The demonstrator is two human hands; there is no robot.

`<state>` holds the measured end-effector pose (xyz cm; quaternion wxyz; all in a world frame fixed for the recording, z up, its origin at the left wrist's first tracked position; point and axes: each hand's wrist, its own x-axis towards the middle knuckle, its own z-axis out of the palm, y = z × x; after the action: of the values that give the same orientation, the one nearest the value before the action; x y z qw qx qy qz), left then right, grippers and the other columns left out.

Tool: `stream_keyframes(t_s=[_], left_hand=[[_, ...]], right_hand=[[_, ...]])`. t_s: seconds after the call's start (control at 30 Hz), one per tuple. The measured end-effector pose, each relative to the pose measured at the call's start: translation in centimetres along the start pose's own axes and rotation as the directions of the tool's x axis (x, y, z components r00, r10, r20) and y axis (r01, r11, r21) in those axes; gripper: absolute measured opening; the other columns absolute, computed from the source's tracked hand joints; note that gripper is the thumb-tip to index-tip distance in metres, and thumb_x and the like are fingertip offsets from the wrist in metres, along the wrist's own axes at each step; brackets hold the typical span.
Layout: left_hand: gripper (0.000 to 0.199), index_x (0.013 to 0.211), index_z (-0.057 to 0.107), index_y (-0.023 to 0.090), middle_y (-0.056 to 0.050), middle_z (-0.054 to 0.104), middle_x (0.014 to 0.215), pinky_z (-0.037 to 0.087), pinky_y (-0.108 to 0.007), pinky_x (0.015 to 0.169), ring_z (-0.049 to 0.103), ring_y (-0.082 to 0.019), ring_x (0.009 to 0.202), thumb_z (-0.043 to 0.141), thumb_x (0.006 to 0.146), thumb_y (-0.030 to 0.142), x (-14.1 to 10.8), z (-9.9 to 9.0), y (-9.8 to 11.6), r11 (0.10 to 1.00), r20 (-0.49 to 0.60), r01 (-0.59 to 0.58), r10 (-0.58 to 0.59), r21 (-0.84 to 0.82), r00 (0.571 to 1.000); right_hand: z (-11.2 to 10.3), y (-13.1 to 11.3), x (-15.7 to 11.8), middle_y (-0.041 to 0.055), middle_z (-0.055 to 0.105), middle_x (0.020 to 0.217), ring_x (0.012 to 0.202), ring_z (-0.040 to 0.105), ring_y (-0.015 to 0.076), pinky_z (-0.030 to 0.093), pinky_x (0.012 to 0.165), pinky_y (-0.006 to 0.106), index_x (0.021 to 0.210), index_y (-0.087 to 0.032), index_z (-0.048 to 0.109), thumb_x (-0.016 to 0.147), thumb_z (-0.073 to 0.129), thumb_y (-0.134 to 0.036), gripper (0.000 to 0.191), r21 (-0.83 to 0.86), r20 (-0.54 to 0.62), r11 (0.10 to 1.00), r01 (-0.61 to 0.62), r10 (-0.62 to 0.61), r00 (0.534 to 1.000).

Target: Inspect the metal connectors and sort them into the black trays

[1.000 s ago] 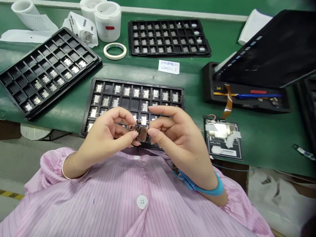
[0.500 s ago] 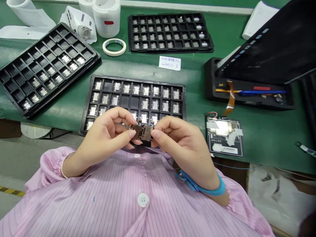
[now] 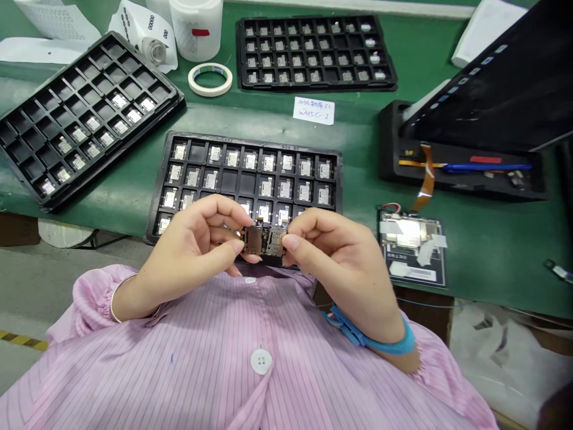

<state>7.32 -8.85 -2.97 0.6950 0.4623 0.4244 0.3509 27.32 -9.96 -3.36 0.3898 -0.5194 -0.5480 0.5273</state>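
Note:
Two small circuit boards with metal shields are held side by side above the front edge of a black compartment tray [image 3: 248, 145]. My left hand [image 3: 203, 239] pinches the left circuit board [image 3: 253, 240] between thumb and fingers. The right circuit board [image 3: 274, 241] is gripped at its outer edge by the thumb and forefinger of my right hand [image 3: 333, 257]. Their inner edges lie close together; whether they touch I cannot tell. Most pockets of the tray hold similar boards, and a few at its back and middle are bare. My hands hide part of its front rows.
A second tray [image 3: 38, 110] lies tilted at left, a third tray [image 3: 313, 83] at the back. A tape roll [image 3: 210, 91] and a paper label [image 3: 314, 111] lie between. At right are a black holder [image 3: 389, 143] with a screen [image 3: 487, 89] and a wired device [image 3: 414, 254].
The view has shifted slightly. Both hands remain pinched on the boards, which have moved a little apart and turned so their metal faces show more brightly.

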Motion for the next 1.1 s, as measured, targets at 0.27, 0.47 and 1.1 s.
stream_keyframes(t_s=[0.27,0.47,1.1], left_hand=[[0.018,0.098,0.06,0.019,-0.003,0.069,0.092,0.062,-0.019,0.056,0.075,-0.019,0.081,0.064,0.083,0.008,-0.1,-0.14,-0.14,1.0,-0.015,0.024,-0.024,0.009,1.0],[0.02,0.097,0.06,0.02,-0.002,0.07,0.09,0.062,-0.018,0.056,0.074,-0.017,0.079,0.062,0.084,0.006,-0.21,-0.31,-0.13,1.0,0.002,0.027,-0.027,-0.005,1.0],[0.015,0.099,0.06,0.02,-0.003,0.07,0.091,0.06,-0.017,0.055,0.073,-0.016,0.081,0.065,0.087,0.012,0.12,-0.79,-0.61,0.998,-0.002,0.036,-0.036,0.056,0.999]], right_hand=[[0.03,0.07,-0.03,-0.0014,0.06,0.058,0.051,0.053,0.0111,0.037,0.045,0.023,0.069,-0.022,0.057,0.084,0.063,-0.021,0.017,-0.015,0.005,1.0,-0.012,0.012,1.0],[0.2,0.04,0.16,-0.0016,0.06,0.059,0.051,0.053,0.0108,0.039,0.046,0.022,0.07,-0.021,0.058,0.085,0.064,-0.021,0.016,-0.024,0.018,1.0,-0.011,0.012,1.0],[0.52,0.62,0.33,-0.0018,0.059,0.062,0.055,0.055,0.0121,0.043,0.05,0.024,0.073,-0.022,0.058,0.088,0.062,-0.022,0.016,-0.064,0.022,0.998,0.012,-0.011,1.0]])
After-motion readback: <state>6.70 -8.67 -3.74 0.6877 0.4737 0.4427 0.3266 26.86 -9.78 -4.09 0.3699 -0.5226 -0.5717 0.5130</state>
